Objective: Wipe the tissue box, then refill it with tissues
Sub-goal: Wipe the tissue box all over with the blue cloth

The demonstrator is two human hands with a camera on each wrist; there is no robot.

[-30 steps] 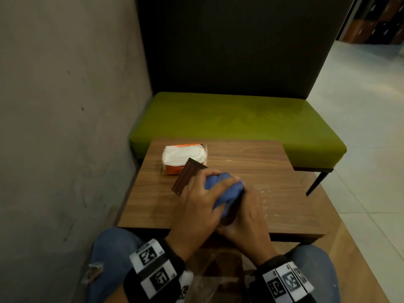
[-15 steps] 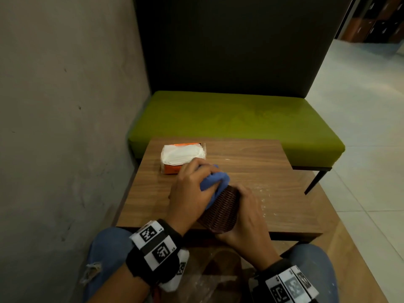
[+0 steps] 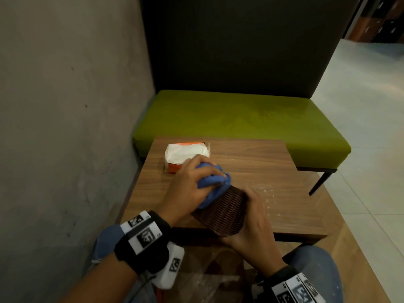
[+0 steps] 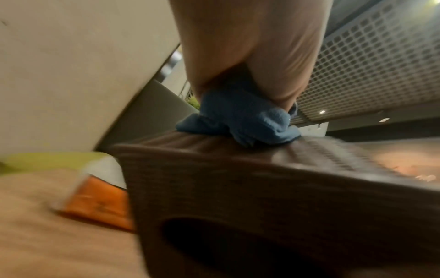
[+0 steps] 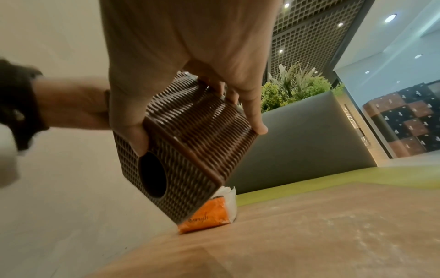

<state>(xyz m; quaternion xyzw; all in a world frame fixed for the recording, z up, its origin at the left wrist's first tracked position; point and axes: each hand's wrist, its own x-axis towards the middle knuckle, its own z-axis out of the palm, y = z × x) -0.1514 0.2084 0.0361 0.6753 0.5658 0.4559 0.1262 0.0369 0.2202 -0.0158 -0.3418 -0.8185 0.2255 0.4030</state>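
Note:
A dark brown woven tissue box (image 3: pixel 223 212) is tilted above the near edge of the wooden table (image 3: pixel 273 171). My right hand (image 3: pixel 254 224) grips it from the right, thumb and fingers around its sides (image 5: pixel 190 131). Its oval opening (image 5: pixel 152 175) faces down and toward me. My left hand (image 3: pixel 190 186) holds a bunched blue cloth (image 3: pixel 215 184) and presses it on the box's upper far end (image 4: pixel 238 120). An orange pack of white tissues (image 3: pixel 187 154) lies on the table's far left corner, behind the hands.
A green bench seat (image 3: pixel 240 121) with a dark backrest stands beyond the table. A grey concrete wall (image 3: pixel 65 127) runs close along the left. White specks (image 3: pixel 266 193) dot the tabletop to the right of the box. My knees in jeans are below the table edge.
The box has turned from a raised flat panel to its woven side facing up. The left hand with the cloth moved from over the box to its far end.

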